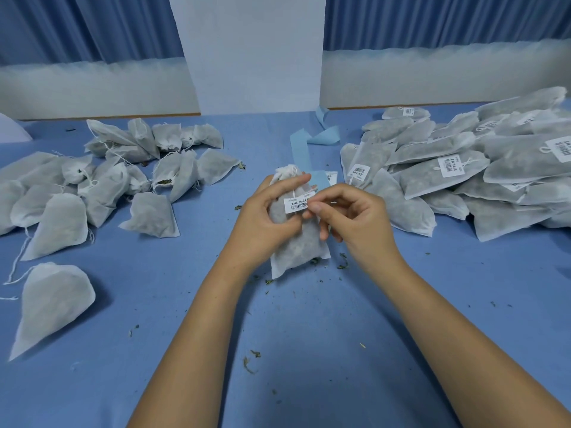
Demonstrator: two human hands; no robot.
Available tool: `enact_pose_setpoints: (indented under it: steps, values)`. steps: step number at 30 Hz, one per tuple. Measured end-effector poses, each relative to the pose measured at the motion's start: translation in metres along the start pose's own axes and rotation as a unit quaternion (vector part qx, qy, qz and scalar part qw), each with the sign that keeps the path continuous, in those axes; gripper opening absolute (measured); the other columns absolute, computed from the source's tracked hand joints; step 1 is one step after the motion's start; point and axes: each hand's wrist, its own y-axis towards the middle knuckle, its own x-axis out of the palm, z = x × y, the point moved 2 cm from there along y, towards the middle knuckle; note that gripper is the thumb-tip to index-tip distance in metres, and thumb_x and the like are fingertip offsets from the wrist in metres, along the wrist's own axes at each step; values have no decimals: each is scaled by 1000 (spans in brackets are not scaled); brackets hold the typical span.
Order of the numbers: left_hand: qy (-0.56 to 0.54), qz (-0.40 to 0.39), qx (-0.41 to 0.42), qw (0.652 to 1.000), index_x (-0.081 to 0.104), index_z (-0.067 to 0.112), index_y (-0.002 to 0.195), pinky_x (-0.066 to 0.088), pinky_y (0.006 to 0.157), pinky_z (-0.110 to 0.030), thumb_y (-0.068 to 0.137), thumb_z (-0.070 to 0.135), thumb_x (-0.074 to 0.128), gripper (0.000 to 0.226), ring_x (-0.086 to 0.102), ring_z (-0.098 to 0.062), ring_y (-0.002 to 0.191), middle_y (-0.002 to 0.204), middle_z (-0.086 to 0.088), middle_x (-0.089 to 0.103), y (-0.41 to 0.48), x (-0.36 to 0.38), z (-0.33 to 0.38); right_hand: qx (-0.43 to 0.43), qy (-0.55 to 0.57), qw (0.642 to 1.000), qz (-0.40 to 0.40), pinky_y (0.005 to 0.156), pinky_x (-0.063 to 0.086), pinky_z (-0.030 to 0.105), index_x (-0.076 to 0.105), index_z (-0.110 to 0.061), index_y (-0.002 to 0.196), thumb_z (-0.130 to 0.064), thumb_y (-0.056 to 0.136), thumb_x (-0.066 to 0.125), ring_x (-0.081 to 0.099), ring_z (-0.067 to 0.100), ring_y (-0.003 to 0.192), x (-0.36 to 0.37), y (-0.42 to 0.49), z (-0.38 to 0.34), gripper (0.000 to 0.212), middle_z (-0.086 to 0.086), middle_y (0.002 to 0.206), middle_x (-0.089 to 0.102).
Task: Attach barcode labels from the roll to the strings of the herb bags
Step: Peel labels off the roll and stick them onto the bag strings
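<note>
A white mesh herb bag stands nearly upright on the blue table, gripped around its upper half by my left hand. A white barcode label lies across the bag's thin string just below the gathered neck. My right hand pinches the label's right end between thumb and forefinger. A light-blue backing strip from the label roll runs away behind the bag, with one label still on it.
Unlabelled herb bags with loose strings lie in a heap at the left. Labelled bags are stacked at the right. Herb crumbs are scattered on the blue tablecloth. A white panel and blue curtains stand behind.
</note>
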Motion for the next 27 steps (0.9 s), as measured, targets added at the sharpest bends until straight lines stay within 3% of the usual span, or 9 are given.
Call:
enact_pose_setpoints:
  steps: [4,8,11,14,16,18,22,25,27]
  values:
    - [-25,-14,16,999,61,27,124,35,91,-1,72,0,61,59,45,20,117,131,-7,57,0,-3,0,-1,-66,998,-6,51,44,22,69,-18,79,-5,84,69,56,18,56,0,1,4,14,-1,68,70]
    - [-73,-46,17,996,59,28,128,38,99,-12,75,2,64,60,47,2,129,136,-2,56,-1,-5,-2,-19,-123,992,-12,53,38,18,72,-17,81,-5,83,70,47,15,53,-2,0,5,12,-7,69,68]
    - [-92,-27,10,995,60,23,130,36,111,-30,85,12,64,47,46,-8,133,136,-2,58,0,-5,-5,-48,-152,987,-33,55,33,17,72,-17,84,-5,83,70,41,16,52,-1,-1,0,12,-2,71,63]
    - [-112,-15,-3,994,58,18,133,33,114,-50,88,9,59,46,46,-23,135,134,-11,59,1,-5,-9,-72,-185,979,-53,55,33,19,73,-16,85,-17,82,68,41,6,54,0,-2,-3,7,-1,69,56]
    - [-126,-11,-3,992,56,16,134,33,113,-53,88,6,58,48,44,-26,136,133,-11,61,2,-7,-9,-58,-150,987,-28,56,32,21,74,-12,79,-21,84,63,43,7,58,-3,-2,-2,15,3,69,55]
    - [-129,-6,2,992,57,18,133,33,113,-50,86,3,59,50,43,-22,137,134,-8,60,1,-7,-9,-41,-113,992,26,57,34,27,71,-10,72,-17,85,67,46,19,64,-6,1,1,16,9,72,54]
    - [-101,-29,27,994,61,21,129,36,112,-33,85,-1,61,50,45,-10,135,135,2,60,-1,-2,-5,39,-18,998,52,64,48,21,59,-14,83,-6,80,73,57,9,71,-3,5,9,16,-4,82,62]
    - [-118,-70,16,990,57,13,134,32,114,-50,86,-2,58,50,45,-23,136,136,-6,59,-1,3,-7,57,2,998,32,69,52,17,63,-8,81,-2,82,70,62,9,72,-2,6,14,9,-2,76,66]
    - [-135,-68,1,989,58,15,133,33,113,-53,90,7,59,45,48,-24,134,135,-6,60,0,4,-7,54,9,998,45,68,51,16,64,-12,74,-1,83,69,61,6,68,-4,6,14,15,-6,70,66]
